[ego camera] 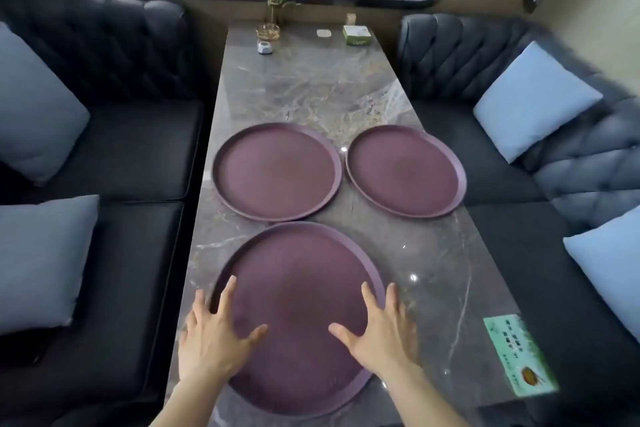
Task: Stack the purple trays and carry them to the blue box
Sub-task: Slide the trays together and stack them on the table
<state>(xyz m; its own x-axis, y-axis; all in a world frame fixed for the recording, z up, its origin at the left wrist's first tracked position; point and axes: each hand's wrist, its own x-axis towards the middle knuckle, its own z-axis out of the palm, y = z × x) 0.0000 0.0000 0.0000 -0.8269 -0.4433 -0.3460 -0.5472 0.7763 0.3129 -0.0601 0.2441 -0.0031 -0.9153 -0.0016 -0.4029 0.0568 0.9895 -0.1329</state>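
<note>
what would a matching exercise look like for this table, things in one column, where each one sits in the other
Things:
1. nearest round purple tray
2. small green plant in a glass vase
3. green printed card
4. pale blue square cushion

Places:
A. on the dark sofa seat beside the grey marble table
B. far end of the table, by the window
C. under the left hand and right hand
D. flat on the table's near right edge

Pairs: 1-C, 2-B, 3-D, 4-A
</note>
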